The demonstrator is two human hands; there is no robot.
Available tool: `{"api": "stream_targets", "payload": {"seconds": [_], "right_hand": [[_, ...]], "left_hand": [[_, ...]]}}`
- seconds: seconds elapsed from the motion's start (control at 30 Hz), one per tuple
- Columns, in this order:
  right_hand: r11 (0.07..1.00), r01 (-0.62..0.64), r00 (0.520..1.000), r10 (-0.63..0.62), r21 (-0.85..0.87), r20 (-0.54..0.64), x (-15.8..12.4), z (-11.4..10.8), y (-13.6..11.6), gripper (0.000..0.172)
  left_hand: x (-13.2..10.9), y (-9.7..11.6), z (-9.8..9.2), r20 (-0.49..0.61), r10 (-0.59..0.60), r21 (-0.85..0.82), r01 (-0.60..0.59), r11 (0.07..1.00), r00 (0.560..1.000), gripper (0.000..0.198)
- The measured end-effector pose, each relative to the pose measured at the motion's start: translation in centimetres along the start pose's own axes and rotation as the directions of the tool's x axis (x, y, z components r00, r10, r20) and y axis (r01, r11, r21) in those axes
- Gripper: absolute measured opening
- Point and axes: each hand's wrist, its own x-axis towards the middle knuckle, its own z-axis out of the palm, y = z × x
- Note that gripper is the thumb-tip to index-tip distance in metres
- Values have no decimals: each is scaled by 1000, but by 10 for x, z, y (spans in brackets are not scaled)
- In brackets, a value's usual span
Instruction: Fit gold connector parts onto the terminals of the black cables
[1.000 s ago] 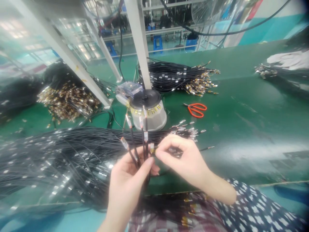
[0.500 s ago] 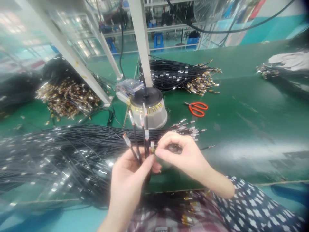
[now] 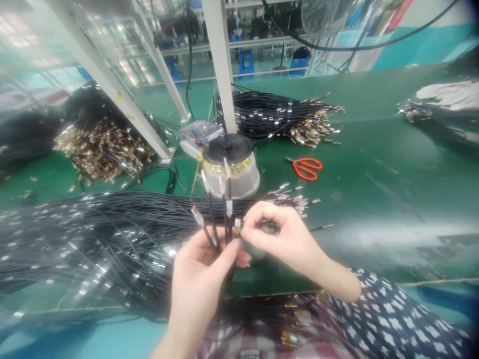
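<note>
My left hand [image 3: 202,269] is closed around several thin black cables [image 3: 211,214], whose silver and orange tips fan upward. Beside its thumb, one shorter cable end [image 3: 238,224] carries a small yellowish piece that looks like tape. The thumb and index finger of my right hand [image 3: 284,232] pinch at the side of this end; the exact contact point is hidden. Just behind the cable tips stands a round white tape dispenser [image 3: 239,182] with a black top and short yellow strips around its rim.
A long bundle of black cables [image 3: 93,219] spreads across the left of the green table [image 3: 374,174]. Orange-handled snips [image 3: 307,168] lie right of the dispenser. More cable bundles [image 3: 262,117] rest behind it and at the far left [image 3: 105,149]. White posts [image 3: 219,65] rise from the table. Cables [image 3: 299,319] lie across my lap.
Both hands stay almost in place. The held cable tips shift very slightly to the right, and my right fingers still pinch by the yellowish piece.
</note>
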Motion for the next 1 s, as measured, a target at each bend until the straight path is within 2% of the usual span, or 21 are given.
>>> {"api": "stream_targets", "payload": {"seconds": [0.33, 0.47, 0.73, 0.87, 1.0], "right_hand": [[1000, -11, 1000, 11, -23, -4, 2, 1, -1, 7], [999, -54, 998, 53, -11, -24, 1, 3, -1, 7], [999, -48, 999, 48, 0, -12, 0, 4, -2, 9], [997, -59, 998, 59, 53, 4, 1, 4, -3, 11], [994, -77, 997, 77, 77, 12, 1, 5, -4, 12]], "left_hand": [[-1, 2, 1, 2, -9, 3, 9, 1000, 1000, 14], [-3, 3, 1, 4, -1, 0, 1, 1000, 1000, 13], [1, 8, 10, -43, -4, -119, -1, 993, 999, 8], [3, 10, 10, -25, -43, -170, 38, 985, 999, 8], [2, 14, 10, -62, -60, -237, 44, 971, 996, 7]]}}
